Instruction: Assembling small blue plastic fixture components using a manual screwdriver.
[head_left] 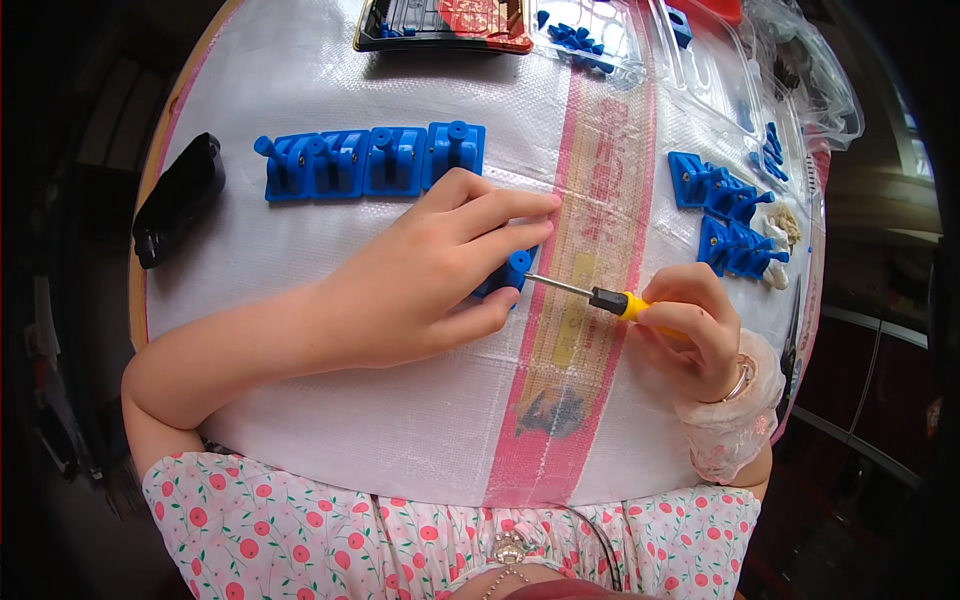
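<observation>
In the middle of the table my left hand (430, 262) is closed around a blue plastic part (516, 268), steadying it; the fingers hide most of it. My right hand (692, 325) grips the yellow handle of a screwdriver (606, 298). Its metal shaft points left, and the tip meets the blue part or lies right beside it; the exact contact is too small to tell. Beyond my left hand stands a row of several similar blue parts (394, 160), each a square plate with a raised knob. More blue assemblies (735, 215) sit in two groups at the right.
A black case (180, 200) lies at the far left edge. At the back are a black tray (445, 45) with a red pattern and small blue pieces (578, 42) in a clear tray. Clear plastic packaging (800, 70) crowds the far right. A white woven sheet (350, 420) covers the table.
</observation>
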